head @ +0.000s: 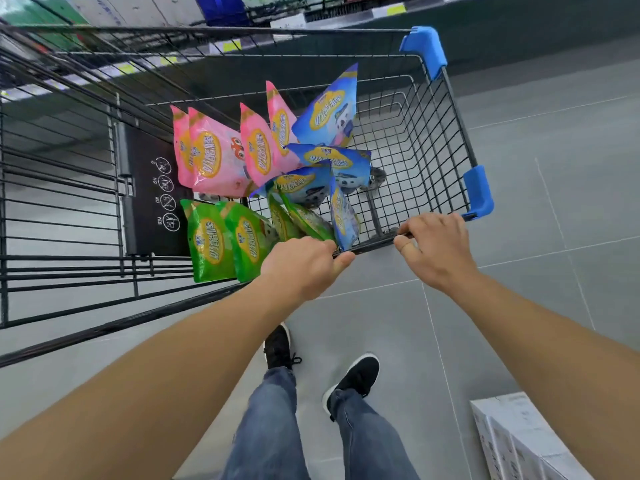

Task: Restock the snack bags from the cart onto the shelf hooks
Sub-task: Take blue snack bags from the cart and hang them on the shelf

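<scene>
Both hands hold the near rim of the wire cart (429,140): the left hand (304,263) curls its grip around the rim bar, and the right hand (434,245) wraps its grip over the same bar toward the blue corner guard (479,190). Inside the cart lie the snack bags: pink bags (216,157) along the far side, blue bags (329,109) toward the right wall, green bags (211,242) nearest the left hand. A black panel (152,199) on the child-seat flap shows pictograms marked "NO" and "YES". A white carton (519,441) sits on the floor.
</scene>
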Action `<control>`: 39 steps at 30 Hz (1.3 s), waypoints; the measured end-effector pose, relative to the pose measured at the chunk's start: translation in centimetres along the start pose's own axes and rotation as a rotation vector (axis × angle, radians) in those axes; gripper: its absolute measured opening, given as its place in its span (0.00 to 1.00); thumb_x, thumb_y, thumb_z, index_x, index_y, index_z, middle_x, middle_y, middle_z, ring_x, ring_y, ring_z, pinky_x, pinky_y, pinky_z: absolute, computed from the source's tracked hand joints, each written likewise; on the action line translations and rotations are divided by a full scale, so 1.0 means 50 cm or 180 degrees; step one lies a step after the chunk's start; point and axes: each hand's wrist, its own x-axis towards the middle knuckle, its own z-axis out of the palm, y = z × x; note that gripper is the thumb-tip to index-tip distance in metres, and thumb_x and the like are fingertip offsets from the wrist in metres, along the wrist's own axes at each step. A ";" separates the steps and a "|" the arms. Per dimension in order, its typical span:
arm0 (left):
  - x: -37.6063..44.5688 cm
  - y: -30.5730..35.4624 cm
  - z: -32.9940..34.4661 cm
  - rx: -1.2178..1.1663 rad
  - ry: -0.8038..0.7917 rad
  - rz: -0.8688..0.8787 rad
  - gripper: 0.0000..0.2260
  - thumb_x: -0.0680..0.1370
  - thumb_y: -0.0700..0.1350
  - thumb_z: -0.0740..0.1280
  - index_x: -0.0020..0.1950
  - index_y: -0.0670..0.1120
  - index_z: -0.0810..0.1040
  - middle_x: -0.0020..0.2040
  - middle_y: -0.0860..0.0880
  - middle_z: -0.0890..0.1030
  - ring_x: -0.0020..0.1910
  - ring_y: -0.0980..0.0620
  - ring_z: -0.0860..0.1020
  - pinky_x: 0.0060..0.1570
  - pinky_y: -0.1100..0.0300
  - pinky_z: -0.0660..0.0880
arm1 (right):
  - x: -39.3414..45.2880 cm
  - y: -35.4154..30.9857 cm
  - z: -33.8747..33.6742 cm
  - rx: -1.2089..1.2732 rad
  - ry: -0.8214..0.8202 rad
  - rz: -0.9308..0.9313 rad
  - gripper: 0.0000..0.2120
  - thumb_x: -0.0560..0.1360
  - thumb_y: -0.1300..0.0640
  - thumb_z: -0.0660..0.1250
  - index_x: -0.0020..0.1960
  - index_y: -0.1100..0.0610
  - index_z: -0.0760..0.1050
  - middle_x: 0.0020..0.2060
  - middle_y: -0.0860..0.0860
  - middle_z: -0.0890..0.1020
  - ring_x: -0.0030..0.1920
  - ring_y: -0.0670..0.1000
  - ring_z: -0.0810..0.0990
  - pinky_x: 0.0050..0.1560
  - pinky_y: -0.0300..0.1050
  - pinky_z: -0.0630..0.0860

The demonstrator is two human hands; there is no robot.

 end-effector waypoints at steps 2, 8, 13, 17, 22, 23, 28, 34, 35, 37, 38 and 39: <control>0.041 0.060 -0.013 0.0016 -0.0057 0.0052 0.24 0.80 0.66 0.46 0.43 0.50 0.70 0.35 0.50 0.72 0.36 0.45 0.72 0.36 0.52 0.70 | 0.002 0.058 -0.025 0.0152 -0.0016 0.0176 0.27 0.71 0.33 0.47 0.55 0.45 0.76 0.55 0.46 0.76 0.63 0.53 0.69 0.75 0.57 0.51; 0.148 0.171 -0.063 0.0075 -0.0150 0.0180 0.24 0.80 0.67 0.46 0.43 0.50 0.70 0.38 0.50 0.71 0.38 0.43 0.72 0.38 0.51 0.70 | 0.035 0.179 -0.084 0.0259 -0.0034 0.0440 0.19 0.76 0.35 0.55 0.58 0.44 0.74 0.60 0.48 0.73 0.68 0.54 0.64 0.76 0.57 0.42; 0.241 0.252 -0.112 0.0111 -0.0208 0.0278 0.24 0.80 0.67 0.46 0.44 0.50 0.70 0.40 0.50 0.73 0.39 0.44 0.73 0.38 0.51 0.69 | 0.080 0.278 -0.129 0.0204 -0.0019 0.0584 0.21 0.76 0.35 0.54 0.61 0.46 0.72 0.63 0.49 0.72 0.69 0.54 0.64 0.76 0.58 0.43; 0.325 0.330 -0.154 0.0106 -0.0306 0.0306 0.24 0.80 0.67 0.46 0.46 0.50 0.71 0.41 0.50 0.73 0.40 0.44 0.72 0.38 0.51 0.68 | 0.116 0.371 -0.176 0.0144 0.0004 0.0704 0.26 0.74 0.32 0.49 0.60 0.46 0.71 0.62 0.48 0.72 0.68 0.54 0.65 0.76 0.58 0.46; 0.418 0.424 -0.190 0.0175 -0.0223 0.0396 0.24 0.80 0.67 0.47 0.44 0.50 0.71 0.40 0.50 0.74 0.40 0.44 0.73 0.39 0.52 0.69 | 0.155 0.483 -0.217 0.0179 0.0171 0.0836 0.34 0.68 0.29 0.42 0.61 0.46 0.71 0.61 0.47 0.73 0.67 0.54 0.65 0.76 0.58 0.47; 0.441 0.452 -0.199 0.0174 -0.0221 0.0411 0.25 0.80 0.67 0.47 0.44 0.50 0.71 0.41 0.50 0.74 0.40 0.44 0.73 0.39 0.52 0.69 | 0.164 0.515 -0.229 0.0175 0.0191 0.0859 0.34 0.68 0.29 0.43 0.61 0.47 0.71 0.61 0.47 0.73 0.67 0.54 0.65 0.76 0.58 0.47; 0.521 0.552 -0.228 0.0212 -0.0199 0.0375 0.25 0.80 0.67 0.46 0.46 0.50 0.73 0.42 0.49 0.75 0.40 0.43 0.74 0.39 0.52 0.68 | 0.194 0.628 -0.271 0.0195 0.0317 0.0830 0.34 0.69 0.31 0.44 0.63 0.48 0.71 0.61 0.48 0.72 0.68 0.55 0.65 0.76 0.58 0.47; 0.617 0.705 -0.269 0.0274 -0.0200 0.0386 0.27 0.80 0.67 0.45 0.46 0.49 0.73 0.41 0.49 0.75 0.40 0.43 0.74 0.40 0.52 0.69 | 0.228 0.798 -0.334 0.0294 0.0334 0.0834 0.34 0.68 0.30 0.43 0.62 0.49 0.70 0.60 0.48 0.71 0.68 0.55 0.64 0.76 0.58 0.43; 0.635 0.735 -0.275 0.0279 -0.0201 0.0379 0.26 0.80 0.67 0.45 0.46 0.49 0.73 0.41 0.49 0.75 0.40 0.43 0.75 0.40 0.51 0.70 | 0.235 0.833 -0.347 0.0310 0.0307 0.0823 0.34 0.68 0.30 0.44 0.62 0.49 0.69 0.60 0.48 0.71 0.68 0.55 0.64 0.76 0.58 0.42; 0.666 0.789 -0.287 0.0252 -0.0213 0.0364 0.25 0.79 0.67 0.46 0.45 0.49 0.72 0.42 0.49 0.76 0.41 0.43 0.75 0.40 0.52 0.71 | 0.246 0.892 -0.370 0.0329 0.0248 0.0819 0.32 0.70 0.31 0.46 0.63 0.49 0.69 0.61 0.49 0.71 0.69 0.55 0.63 0.76 0.58 0.41; 0.680 0.814 -0.293 0.0218 -0.0225 0.0346 0.25 0.79 0.67 0.46 0.44 0.50 0.71 0.42 0.49 0.76 0.40 0.43 0.75 0.40 0.52 0.71 | 0.251 0.920 -0.380 0.0317 0.0242 0.0818 0.31 0.71 0.32 0.48 0.63 0.49 0.69 0.61 0.49 0.71 0.69 0.55 0.63 0.76 0.58 0.41; 0.694 0.840 -0.299 0.0200 -0.0239 0.0326 0.24 0.79 0.67 0.46 0.44 0.50 0.71 0.42 0.49 0.76 0.40 0.43 0.74 0.40 0.52 0.71 | 0.257 0.950 -0.390 0.0298 0.0232 0.0818 0.29 0.73 0.33 0.50 0.64 0.49 0.69 0.62 0.50 0.71 0.69 0.55 0.62 0.76 0.58 0.41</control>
